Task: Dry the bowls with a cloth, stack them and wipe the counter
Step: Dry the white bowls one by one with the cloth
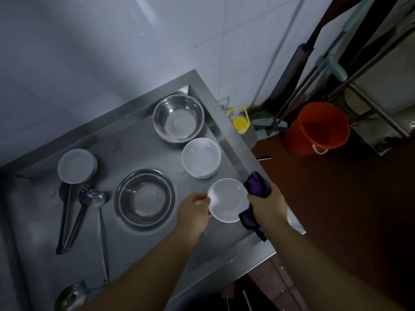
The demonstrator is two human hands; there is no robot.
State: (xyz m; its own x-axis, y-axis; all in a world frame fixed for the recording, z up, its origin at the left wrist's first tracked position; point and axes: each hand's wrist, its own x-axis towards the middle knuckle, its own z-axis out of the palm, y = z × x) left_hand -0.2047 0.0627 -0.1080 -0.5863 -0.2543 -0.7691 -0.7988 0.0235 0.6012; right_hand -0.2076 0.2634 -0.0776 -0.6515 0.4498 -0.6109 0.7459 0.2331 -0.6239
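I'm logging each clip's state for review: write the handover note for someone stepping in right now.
Left hand holds the white bowl by its rim, above the counter.
Right hand grips the purple cloth against the bowl's opposite edge.
A stack of white bowls sits just behind; an upturned white stack stands at the far left.
Two steel bowls sit apart, unstacked.
Left: finish drying, stack, wipe the counter around the ladles and tongs.

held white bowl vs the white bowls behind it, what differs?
The held white bowl is a single one, gripped by the left hand at its rim with the cloth in the right hand against it. The white bowl stack rests untouched on the counter. Both sit upright, same look.
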